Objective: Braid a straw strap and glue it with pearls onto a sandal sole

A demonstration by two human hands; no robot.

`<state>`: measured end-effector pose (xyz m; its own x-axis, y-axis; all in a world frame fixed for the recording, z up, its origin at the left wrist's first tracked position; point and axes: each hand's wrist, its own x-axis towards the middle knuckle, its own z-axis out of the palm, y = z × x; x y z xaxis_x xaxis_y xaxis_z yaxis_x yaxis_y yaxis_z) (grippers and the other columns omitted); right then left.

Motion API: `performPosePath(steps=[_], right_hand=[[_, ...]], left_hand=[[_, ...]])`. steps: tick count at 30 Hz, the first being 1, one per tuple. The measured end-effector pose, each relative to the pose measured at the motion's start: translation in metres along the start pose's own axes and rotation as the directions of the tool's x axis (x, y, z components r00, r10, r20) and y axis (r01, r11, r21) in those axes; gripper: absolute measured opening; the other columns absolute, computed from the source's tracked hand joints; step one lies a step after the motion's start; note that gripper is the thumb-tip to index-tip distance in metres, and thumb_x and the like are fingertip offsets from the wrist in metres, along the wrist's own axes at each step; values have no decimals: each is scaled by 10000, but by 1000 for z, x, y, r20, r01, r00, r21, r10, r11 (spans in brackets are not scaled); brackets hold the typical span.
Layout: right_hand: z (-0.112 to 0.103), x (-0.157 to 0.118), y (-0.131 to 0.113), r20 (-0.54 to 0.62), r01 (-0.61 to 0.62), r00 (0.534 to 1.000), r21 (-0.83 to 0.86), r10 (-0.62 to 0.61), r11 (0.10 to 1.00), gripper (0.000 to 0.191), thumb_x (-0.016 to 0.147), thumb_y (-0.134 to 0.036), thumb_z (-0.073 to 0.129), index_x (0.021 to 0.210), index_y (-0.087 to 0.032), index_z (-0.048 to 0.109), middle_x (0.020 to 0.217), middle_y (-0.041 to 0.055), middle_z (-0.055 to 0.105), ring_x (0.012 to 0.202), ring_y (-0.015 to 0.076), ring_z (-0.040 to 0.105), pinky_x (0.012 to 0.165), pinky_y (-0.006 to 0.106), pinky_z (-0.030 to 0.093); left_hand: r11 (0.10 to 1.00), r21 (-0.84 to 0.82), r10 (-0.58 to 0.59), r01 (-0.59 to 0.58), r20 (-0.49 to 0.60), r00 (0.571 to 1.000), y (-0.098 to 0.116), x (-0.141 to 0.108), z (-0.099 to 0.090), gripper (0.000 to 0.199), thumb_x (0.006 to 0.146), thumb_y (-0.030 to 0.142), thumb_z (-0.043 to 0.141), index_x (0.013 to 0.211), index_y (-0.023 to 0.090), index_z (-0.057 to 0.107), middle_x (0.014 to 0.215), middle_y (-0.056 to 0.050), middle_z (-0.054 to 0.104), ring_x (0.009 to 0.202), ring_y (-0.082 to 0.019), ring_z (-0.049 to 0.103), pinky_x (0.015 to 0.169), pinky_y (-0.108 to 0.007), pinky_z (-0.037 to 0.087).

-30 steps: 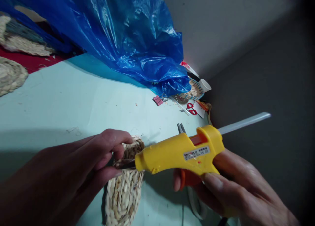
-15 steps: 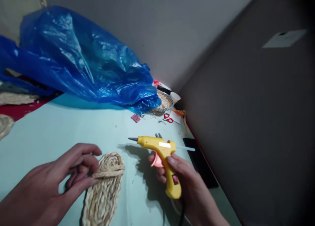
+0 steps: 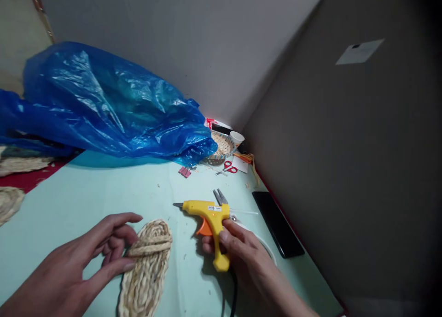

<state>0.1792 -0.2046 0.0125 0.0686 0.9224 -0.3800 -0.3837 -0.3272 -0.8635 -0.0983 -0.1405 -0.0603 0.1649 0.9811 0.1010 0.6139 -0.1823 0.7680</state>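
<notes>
Glue gun (image 3: 207, 210) is gripped in my right hand (image 3: 247, 248), its nozzle (image 3: 177, 205) aimed leftward, apart from the woven oval (image 3: 147, 280) and beyond my left fingertips. The step in hand, as I judge it, is gluing the braided strap (image 3: 152, 249) that crosses the woven oval near its far end; no glue is visible at the strap from here. The next move, in my assessment, calls for my left fingers to steady the strap's near-left end; should more glue be wanted, the nozzle must come left and toward me, clear of those fingertips, which a hot tip could burn. Pose, left hand (image 3: 93, 257): it reaches in from my left, palm turned inward, index stretched and lifted wide of the thumb, the other fingers curled. The woven oval lies on the table (image 3: 103, 188) just right of these fingers; the thumb tip meets its left edge. I cannot tell whether thumb and middle finger pinch the strap or merely rest against it. Pose, right hand: fingers wrap the handle below the orange trigger (image 3: 204, 228), thumb along the near side; whether the trigger is pressed cannot be told.
</notes>
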Motion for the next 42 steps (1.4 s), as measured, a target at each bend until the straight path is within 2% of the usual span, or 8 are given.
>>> performPosePath(steps=[5, 9, 14, 17, 22, 34, 37, 42], right_hand=[[-15, -24, -18, -123, -38, 992, -446, -19, 894, 619, 835, -442, 815, 1388, -238, 624, 1355, 132, 685, 1287, 292, 631, 1043, 423, 530], [-27, -35, -25, 96, 197, 974, -805, -206, 560, 577, 892, -392, 744, 1436, -258, 603, 1363, 129, 691, 1224, 313, 683, 1017, 432, 570], [-15, -29, -30, 476, 538, 776, -842, -413, 40, 482, 919, -199, 653, 1395, -270, 615, 1265, 108, 743, 1106, 290, 742, 928, 395, 626], [10, -18, -33, 595, 630, 652, -770, -469, -101, 409, 922, -142, 644, 1317, -243, 609, 1196, 105, 756, 1032, 242, 745, 911, 357, 619], [50, 8, -22, 744, 795, 503, -598, -440, -102, 260, 953, -212, 653, 1180, -86, 661, 1023, 152, 730, 858, 226, 657, 748, 341, 587], [60, 35, 1, 783, 858, 384, -499, -490, -124, 200, 1007, -170, 581, 947, -38, 719, 811, 132, 714, 681, 183, 570, 626, 319, 505], [61, 35, 1, 776, 861, 378, -495, -505, -116, 211, 1015, -155, 562, 942, -35, 719, 796, 132, 719, 666, 180, 578, 617, 315, 512], [57, 32, -4, 732, 836, 463, -548, -499, -28, 146, 987, -166, 604, 969, -66, 709, 816, 121, 709, 707, 187, 612, 646, 293, 530]], left_hand=[[988, -89, -113, 126, 141, 984, 14, -1, -9, 393, 796, 501, 660, 1165, 388, 583, 874, 52, 743, 823, -198, 736, 741, -224, 570], [997, -77, -20, 24, 56, 998, 21, -6, -5, 349, 842, 476, 610, 1181, 396, 590, 847, 69, 734, 739, -165, 727, 685, -186, 565], [993, 67, 105, -100, -78, 991, 38, -15, -7, 321, 943, 476, 480, 1256, 448, 545, 893, 94, 741, 729, -145, 734, 741, -189, 571], [983, 92, 168, -160, -87, 982, 39, -16, -10, 354, 967, 486, 457, 1320, 513, 477, 946, 130, 736, 787, -116, 741, 791, -142, 552], [960, 129, 259, -249, -73, 963, 30, -17, -8, 410, 964, 503, 491, 1374, 506, 463, 1015, 110, 725, 830, -124, 736, 871, -161, 542], [997, 66, 47, -39, -128, 991, 34, -12, 1, 351, 904, 494, 508, 1154, 329, 691, 752, 26, 723, 840, -233, 745, 693, -262, 611], [995, 78, 78, -69, -129, 988, 36, -11, -2, 341, 908, 491, 512, 1167, 341, 674, 812, 29, 723, 838, -232, 734, 698, -272, 599], [979, 80, 195, -186, -128, 972, 33, -8, -6, 329, 937, 533, 501, 1253, 456, 549, 1043, 52, 659, 902, -202, 685, 824, -299, 547]])
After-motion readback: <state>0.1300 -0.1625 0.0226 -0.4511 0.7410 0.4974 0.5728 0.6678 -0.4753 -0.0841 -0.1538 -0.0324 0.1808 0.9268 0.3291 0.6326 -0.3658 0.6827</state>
